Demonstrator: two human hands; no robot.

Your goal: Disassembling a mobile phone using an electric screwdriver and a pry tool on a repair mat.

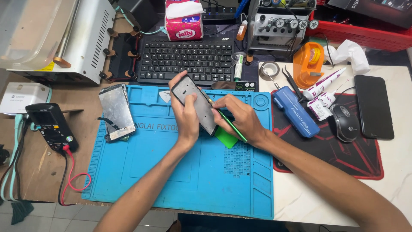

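Above the blue mat, left hand grips a phone frame; right hand pinches a green tool against it.

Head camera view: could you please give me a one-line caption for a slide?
Left hand holds a phone frame above a blue work mat; right hand works its edge with a green tool.

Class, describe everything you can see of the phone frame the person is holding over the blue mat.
The phone frame is a slim dark rectangle with rounded corners and a thin pale rim, apparently metal or plastic. It is held tilted above the blue mat, top end towards the keyboard. The left hand grips it from beneath, while the right hand presses a green tool to its right edge.
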